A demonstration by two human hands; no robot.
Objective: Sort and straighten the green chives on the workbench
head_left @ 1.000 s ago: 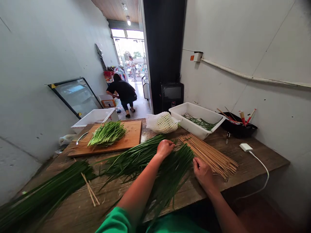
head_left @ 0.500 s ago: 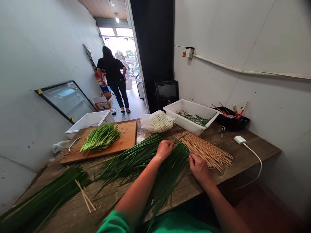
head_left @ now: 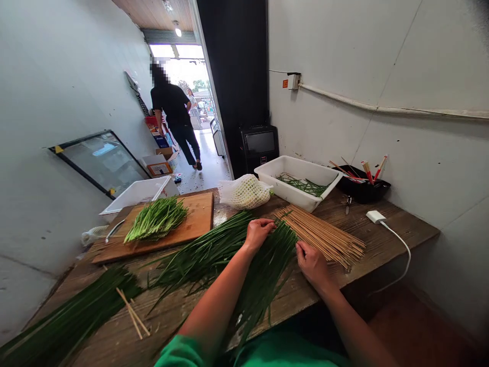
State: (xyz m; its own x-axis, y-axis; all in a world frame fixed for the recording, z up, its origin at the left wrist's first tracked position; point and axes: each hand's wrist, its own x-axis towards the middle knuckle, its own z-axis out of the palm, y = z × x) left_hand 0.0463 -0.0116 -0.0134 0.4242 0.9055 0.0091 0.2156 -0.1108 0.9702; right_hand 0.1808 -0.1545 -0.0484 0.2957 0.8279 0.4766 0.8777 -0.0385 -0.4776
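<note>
Wooden table [head_left: 410,230]: leaf bundle [head_left: 264,285] reaching near edge, far end between left hand [head_left: 260,233] and right hand [head_left: 313,263]; black tray [head_left: 369,192], far edge.

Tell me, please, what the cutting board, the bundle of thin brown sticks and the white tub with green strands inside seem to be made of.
Cutting board: wood or bamboo, fairly smooth, judging by its warm brown surface.
Sticks: probably bamboo or wood, unpainted-looking, given their tan-brown colour and thin, straight shape.
Tub: likely plastic, smooth, from its even white walls and rounded corners.
</note>
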